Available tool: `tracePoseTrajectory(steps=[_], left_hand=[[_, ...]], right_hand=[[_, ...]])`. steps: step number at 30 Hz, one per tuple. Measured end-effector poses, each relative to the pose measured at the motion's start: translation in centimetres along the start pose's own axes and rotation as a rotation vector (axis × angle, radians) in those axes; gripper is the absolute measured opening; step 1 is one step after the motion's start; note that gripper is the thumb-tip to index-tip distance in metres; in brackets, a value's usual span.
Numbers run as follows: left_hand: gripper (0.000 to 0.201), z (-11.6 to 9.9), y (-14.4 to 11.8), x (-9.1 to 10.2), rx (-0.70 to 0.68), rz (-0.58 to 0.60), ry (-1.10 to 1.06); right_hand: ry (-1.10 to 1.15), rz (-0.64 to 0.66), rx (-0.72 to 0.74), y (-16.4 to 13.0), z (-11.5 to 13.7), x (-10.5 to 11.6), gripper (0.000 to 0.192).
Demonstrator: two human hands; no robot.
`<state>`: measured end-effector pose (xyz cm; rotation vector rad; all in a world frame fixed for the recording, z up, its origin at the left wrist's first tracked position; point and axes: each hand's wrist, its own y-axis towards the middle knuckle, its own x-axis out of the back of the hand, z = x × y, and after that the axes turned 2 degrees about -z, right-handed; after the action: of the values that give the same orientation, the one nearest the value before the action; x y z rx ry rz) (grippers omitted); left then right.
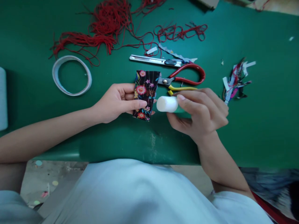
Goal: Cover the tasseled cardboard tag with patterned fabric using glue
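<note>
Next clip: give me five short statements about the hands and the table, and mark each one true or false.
1. The left hand holds a floral fabric piece. True.
2. The right hand holds the scissors. False: it holds a white tube; the red-handled scissors lie on the table.
3. The red cord lies at the far side of the table. True.
4. The tape roll is to the right of the scissors. False: it lies well to their left.
5. The utility knife is in the left hand. False: it lies beyond the scissors.

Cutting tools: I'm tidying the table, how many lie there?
2: a box cutter below the red cord, and red-handled scissors beside the floral cloth. Others may be hidden.
</note>
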<state>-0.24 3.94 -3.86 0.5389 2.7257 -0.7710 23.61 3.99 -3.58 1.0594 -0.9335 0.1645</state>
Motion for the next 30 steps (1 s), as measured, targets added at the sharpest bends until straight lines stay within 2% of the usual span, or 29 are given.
tracePoseTrajectory(steps=[3,9,14,20,25,30], left_hand=[[0.037,0.0,0.0,-0.1,0.019,0.002,-0.013],[0.039,0.2,0.2,0.1,-0.013,-0.019,0.047],[0.04,0.1,0.1,0.0,-0.003,-0.02,0.029],[0.035,0.2,0.1,-0.1,-0.01,-0.025,0.005],[0.04,0.1,0.0,-0.1,-0.001,-0.005,0.019],[0.038,0.0,0.1,-0.1,0.004,0.016,-0.023]], right_hand=[[0.0,0.001,-0.024,0.2,-0.1,0.2,0.03],[-0.046,0.006,0.093,0.3,0.1,-0.2,0.033],[-0.049,0.028,0.061,0.2,0.2,-0.3,0.033],[-0.076,-0.057,0.077,0.1,0.5,-0.8,0.024],[-0.056,-0.082,-0.007,-0.3,0.4,-0.7,0.028],[-0.063,-0.09,0.019,-0.2,0.2,-0.4,0.031]])
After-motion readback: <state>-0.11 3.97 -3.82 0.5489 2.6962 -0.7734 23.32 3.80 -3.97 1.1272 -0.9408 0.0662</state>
